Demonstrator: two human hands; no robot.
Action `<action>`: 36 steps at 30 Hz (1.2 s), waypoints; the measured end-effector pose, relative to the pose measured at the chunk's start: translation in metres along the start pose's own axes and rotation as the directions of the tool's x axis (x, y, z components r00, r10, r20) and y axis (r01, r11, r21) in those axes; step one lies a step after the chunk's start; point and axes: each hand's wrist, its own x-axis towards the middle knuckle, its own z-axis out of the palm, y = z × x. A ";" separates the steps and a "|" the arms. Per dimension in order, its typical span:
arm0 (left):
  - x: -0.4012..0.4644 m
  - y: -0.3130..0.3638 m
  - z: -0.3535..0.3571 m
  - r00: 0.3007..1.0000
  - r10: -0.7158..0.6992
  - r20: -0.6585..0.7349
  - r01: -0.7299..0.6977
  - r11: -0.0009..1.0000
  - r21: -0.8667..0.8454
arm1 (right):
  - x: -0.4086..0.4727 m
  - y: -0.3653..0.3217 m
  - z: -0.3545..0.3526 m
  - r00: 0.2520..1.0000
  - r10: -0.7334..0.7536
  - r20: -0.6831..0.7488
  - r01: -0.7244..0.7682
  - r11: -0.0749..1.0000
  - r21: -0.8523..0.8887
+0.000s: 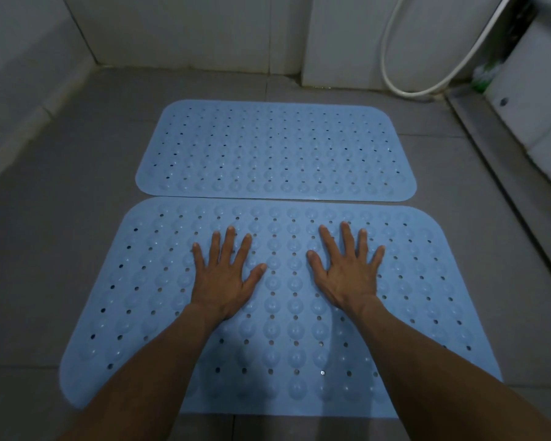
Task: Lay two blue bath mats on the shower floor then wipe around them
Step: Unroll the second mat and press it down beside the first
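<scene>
Mats flat, long axes left-right, hands spread on nearer mat

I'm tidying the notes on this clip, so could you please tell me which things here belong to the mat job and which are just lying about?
Part of the job:
near mat, pressed flat by left hand and right hand
far mat
floor

Just there:
hose
green brush
walls
</scene>
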 end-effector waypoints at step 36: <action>0.009 -0.018 0.002 0.999 0.012 -0.051 -0.013 1.000 -0.003 | 0.006 -0.015 -0.004 1.000 -0.004 0.005 0.004 0.999 0.043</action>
